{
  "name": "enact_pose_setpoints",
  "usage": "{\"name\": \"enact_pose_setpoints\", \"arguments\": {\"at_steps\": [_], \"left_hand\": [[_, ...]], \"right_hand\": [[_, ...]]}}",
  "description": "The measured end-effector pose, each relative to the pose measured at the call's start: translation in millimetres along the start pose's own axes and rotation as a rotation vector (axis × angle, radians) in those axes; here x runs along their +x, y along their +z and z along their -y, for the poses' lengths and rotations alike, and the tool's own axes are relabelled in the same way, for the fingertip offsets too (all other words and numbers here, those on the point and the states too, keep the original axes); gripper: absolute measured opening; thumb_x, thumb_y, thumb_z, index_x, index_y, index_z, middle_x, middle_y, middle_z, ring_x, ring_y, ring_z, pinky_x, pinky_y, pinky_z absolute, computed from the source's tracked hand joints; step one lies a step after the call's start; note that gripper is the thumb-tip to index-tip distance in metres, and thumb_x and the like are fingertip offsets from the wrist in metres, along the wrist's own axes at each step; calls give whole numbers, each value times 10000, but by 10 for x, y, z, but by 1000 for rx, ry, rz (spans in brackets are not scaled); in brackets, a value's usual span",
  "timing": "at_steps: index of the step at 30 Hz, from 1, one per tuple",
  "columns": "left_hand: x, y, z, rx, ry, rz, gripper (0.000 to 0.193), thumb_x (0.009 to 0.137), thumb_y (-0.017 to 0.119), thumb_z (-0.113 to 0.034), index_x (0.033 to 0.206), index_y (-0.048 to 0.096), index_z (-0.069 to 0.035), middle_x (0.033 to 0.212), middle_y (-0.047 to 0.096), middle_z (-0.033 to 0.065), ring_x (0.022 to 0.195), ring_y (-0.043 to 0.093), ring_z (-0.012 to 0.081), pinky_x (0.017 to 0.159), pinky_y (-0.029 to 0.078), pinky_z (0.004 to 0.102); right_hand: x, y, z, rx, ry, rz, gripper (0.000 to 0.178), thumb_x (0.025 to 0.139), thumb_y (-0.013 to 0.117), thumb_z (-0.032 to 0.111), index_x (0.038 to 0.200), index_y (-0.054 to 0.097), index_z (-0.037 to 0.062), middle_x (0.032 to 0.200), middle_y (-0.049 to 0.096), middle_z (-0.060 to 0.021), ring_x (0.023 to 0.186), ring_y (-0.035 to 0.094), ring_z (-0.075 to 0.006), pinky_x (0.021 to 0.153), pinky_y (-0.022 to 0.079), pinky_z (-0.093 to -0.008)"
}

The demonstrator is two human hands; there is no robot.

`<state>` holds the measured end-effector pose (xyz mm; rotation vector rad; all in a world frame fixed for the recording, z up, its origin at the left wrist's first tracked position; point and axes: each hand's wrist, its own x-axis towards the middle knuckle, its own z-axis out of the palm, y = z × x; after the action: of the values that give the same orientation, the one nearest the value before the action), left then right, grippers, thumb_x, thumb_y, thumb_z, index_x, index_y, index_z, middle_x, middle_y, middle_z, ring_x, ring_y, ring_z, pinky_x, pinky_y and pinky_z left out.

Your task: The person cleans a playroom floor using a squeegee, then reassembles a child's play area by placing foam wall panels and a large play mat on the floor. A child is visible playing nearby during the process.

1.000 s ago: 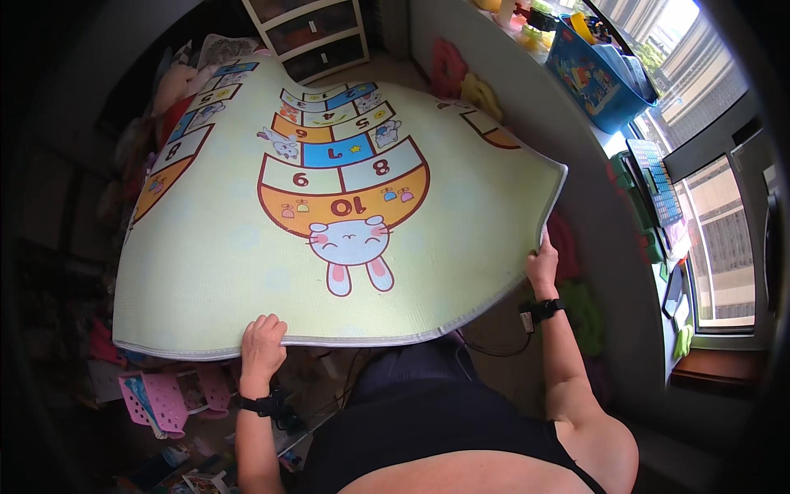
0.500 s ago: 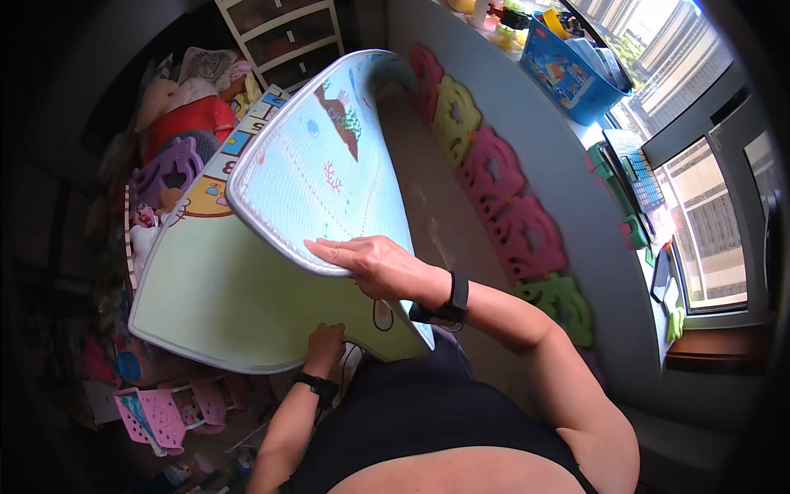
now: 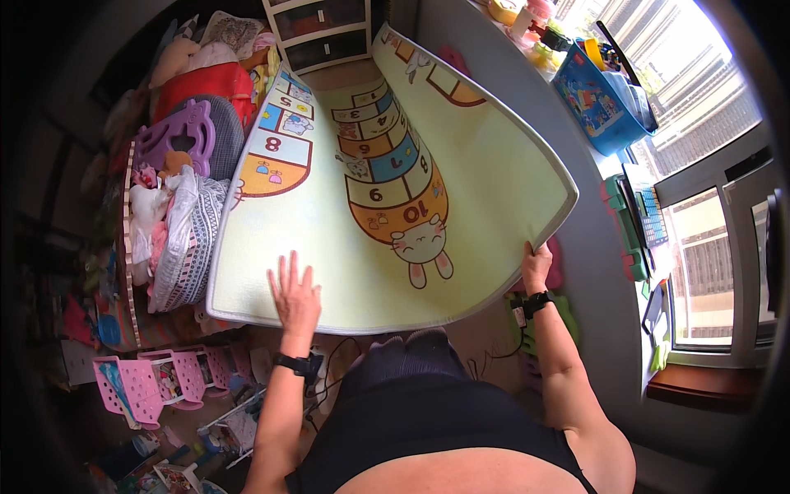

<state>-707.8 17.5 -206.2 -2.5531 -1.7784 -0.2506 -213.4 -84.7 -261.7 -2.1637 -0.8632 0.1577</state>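
Observation:
A large pale-green play mat point(image 3: 329, 239) with a hopscotch and rabbit print lies before me, its right side curled up against the wall. My left hand point(image 3: 295, 298) rests on the mat's near left part, fingers spread, palm toward the surface. At the near right, my right hand point(image 3: 536, 265) grips the raised edge of the mat between thumb and fingers. The far right corner of the mat also stands up, near a white drawer unit. Both wrists wear black bands.
Left of the mat are a purple plastic panel point(image 3: 177, 136), a patterned cushion point(image 3: 185, 247) and piled soft things. Pink baskets point(image 3: 136, 387) stand at lower left. The drawer unit point(image 3: 321, 33) is at the far end. A blue toy bin point(image 3: 597, 103) sits on the window ledge at right. Cables lie near my feet.
The folded-over mat has been opened out to the right, so its printed green side shows. My right hand moved right with its edge; my left hand let go and now lies flat.

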Motion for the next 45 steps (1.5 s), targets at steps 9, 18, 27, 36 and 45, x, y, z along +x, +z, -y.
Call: {"name": "enact_pose_setpoints", "arguments": {"at_steps": [9,18,27,36,45], "left_hand": [[-243,792,1507,-235,-675,348,827,781,736,-350,1424,345,-8,1340,482,295,1244,467,429,1044,392,466],[-1118,1016,774,-336,-826,573,768,771,757,-289,1408,401,-46,1375,477,234,1286,451,386,1063,388,431],[-1257,969,275,-445,-1065,649,550,794,743,-274,1250,584,-10,1231,623,199,1157,592,316,962,464,389],[-775,2233,8,-527,-903,727,552,763,767,-280,1224,599,-29,1192,644,183,1120,609,319,956,476,397],[-799,4484,460,-542,-1032,899,530,777,745,-325,1190,614,-20,1140,662,171,1074,625,316,917,491,398]], "right_hand": [[559,514,-445,42,213,66,356,842,690,355,939,710,12,717,697,-103,673,668,-210,653,516,-365],[1265,966,-1077,390,681,-8,304,888,595,220,1104,645,12,948,659,-100,753,642,-235,572,567,-392],[1969,936,-2721,-165,509,54,475,801,689,264,1154,608,-43,1129,658,-194,1032,627,-320,898,489,-423],[2023,714,-2533,-496,151,305,566,733,772,301,1164,592,-19,1076,664,-204,979,636,-362,853,483,-432],[2109,1150,-2744,-791,46,378,648,765,764,261,1247,497,-80,1205,591,-261,1102,576,-397,953,439,-431]]}}
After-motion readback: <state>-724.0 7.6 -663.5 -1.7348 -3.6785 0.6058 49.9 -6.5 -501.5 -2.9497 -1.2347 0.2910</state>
